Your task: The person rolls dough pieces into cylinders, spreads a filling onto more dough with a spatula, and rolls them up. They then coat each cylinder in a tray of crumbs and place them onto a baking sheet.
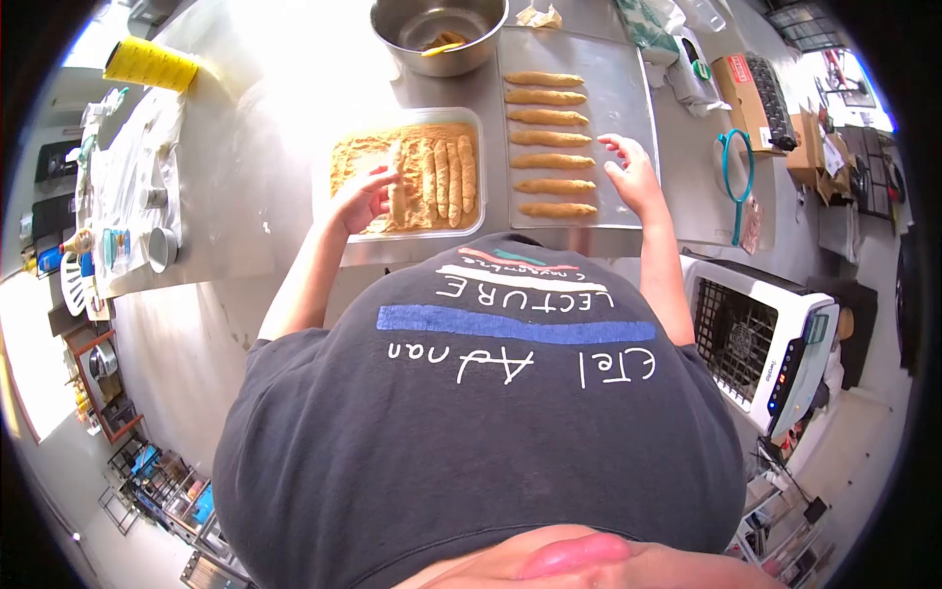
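Observation:
My left hand (364,201) is over a clear plastic tub (479,201) of tan crumbs (358,149). Its curled fingers have their tips on the side of a crumb-coated dough stick (395,191) that lies in the crumbs. Several more coated dough sticks (453,182) lie side by side along the tub's right part. My right hand (633,175) hovers at the right side of a flat baking sheet (620,93), fingers bent and apart with nothing in them. On that sheet, several smooth dough sticks (551,160) form a column, each lying crosswise.
Behind the tub stands a deep steel bowl (442,64) with a yellow scraper (444,49) inside. A yellow roll (150,65) is at the table's far left. Right of the sheet are a teal-rimmed strainer (738,167) and a cardboard box (748,98). A white air cooler (756,339) stands by my right side.

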`<state>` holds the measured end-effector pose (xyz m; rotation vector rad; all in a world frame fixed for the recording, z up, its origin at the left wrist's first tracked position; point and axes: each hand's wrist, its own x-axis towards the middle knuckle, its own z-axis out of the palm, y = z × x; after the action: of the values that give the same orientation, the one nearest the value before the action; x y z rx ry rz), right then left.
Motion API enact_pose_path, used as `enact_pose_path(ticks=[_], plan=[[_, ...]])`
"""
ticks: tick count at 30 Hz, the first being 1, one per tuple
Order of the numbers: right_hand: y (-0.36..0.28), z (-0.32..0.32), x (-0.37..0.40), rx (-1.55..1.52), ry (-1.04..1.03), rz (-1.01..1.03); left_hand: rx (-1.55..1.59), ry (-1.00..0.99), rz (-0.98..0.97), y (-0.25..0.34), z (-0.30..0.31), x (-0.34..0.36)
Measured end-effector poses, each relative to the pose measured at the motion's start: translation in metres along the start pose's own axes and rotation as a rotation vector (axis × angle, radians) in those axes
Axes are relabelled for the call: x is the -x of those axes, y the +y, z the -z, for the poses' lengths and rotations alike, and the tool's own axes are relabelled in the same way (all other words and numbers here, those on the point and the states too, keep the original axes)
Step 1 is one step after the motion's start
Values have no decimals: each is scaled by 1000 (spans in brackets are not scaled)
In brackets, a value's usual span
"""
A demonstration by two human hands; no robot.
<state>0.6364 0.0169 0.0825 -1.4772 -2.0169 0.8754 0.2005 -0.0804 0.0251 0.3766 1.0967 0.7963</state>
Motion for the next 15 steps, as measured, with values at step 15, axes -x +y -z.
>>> enact_pose_path(ticks=[15], plan=[[43,29,5,-23,44,-60,-63,15,81,11,-14,0]])
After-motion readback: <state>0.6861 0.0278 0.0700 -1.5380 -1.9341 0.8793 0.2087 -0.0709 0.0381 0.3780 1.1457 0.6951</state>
